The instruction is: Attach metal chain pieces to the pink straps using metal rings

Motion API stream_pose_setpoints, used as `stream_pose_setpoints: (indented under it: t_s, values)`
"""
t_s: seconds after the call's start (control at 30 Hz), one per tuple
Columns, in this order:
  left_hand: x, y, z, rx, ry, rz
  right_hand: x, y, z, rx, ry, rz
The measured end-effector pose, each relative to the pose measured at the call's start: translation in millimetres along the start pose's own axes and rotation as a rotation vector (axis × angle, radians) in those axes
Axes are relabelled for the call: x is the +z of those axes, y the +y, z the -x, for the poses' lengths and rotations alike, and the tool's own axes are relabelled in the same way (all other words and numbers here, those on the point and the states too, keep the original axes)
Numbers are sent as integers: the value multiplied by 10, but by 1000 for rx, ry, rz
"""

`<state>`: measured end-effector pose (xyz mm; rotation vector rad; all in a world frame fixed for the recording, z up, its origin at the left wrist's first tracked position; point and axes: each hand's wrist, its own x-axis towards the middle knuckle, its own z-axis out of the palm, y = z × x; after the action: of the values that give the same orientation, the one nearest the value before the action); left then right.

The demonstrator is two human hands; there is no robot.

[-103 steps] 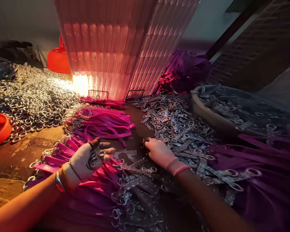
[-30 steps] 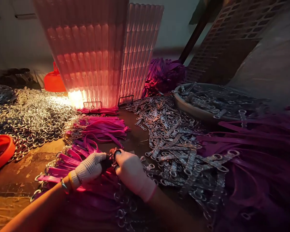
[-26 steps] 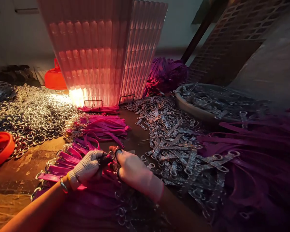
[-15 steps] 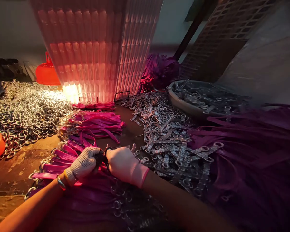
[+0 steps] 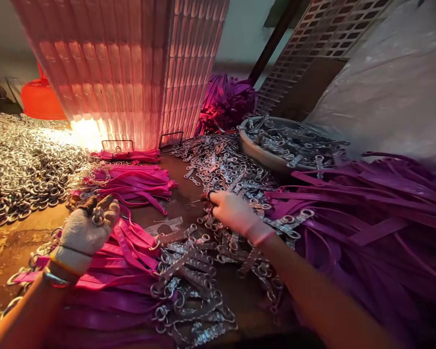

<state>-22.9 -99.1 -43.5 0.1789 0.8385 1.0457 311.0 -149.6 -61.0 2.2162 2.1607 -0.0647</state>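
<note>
My left hand [image 5: 89, 232], in a pale knit glove with bare dark fingertips, is closed on small metal rings [image 5: 99, 217], palm turned up above the pink straps [image 5: 131, 240]. My right hand [image 5: 230, 213], gloved in white, is over the near edge of the silvery link pieces [image 5: 221, 162]; its fingers are bent together, and what they hold, if anything, is too small to make out. Between and below my hands lie pink straps with rings and chain-like metal links [image 5: 192, 286] at their ends.
A heap of metal rings [image 5: 25, 165] covers the left side near a red lamp [image 5: 42, 99]. Ridged plastic panels [image 5: 109, 82] stand behind. A basin [image 5: 254, 145] of metal pieces and purple straps [image 5: 378, 218] are at the right.
My hands have moved apart from where they met over the straps. The left went left and turned palm up; the right went right and up to the link pile. The view has shifted slightly.
</note>
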Motion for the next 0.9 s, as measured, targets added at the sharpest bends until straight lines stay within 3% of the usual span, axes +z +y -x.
stream_pose_setpoints:
  t_s: [0.13, 0.27, 0.47, 0.63, 0.77, 0.9]
  values:
    - [129, -302, -31, -286, -179, -53, 170, 262, -424, -120, -96, 175]
    - [185, -540, -30, -388, -283, -133, 299, 301, -645, -333, -175, 260]
    - [33, -541, -9, -306, -338, -294, 364, 441, -721, -480, -168, 274]
    - [-60, -519, 76, -225, -319, -346, 290, 517, -688, -387, 6, 101]
    - [-55, -533, 115, -209, -328, -356, 184, 304, -593, -238, 191, -220]
    - [-79, -573, 123, -58, -386, -580, 144, -302, -316, -275, 163, -554]
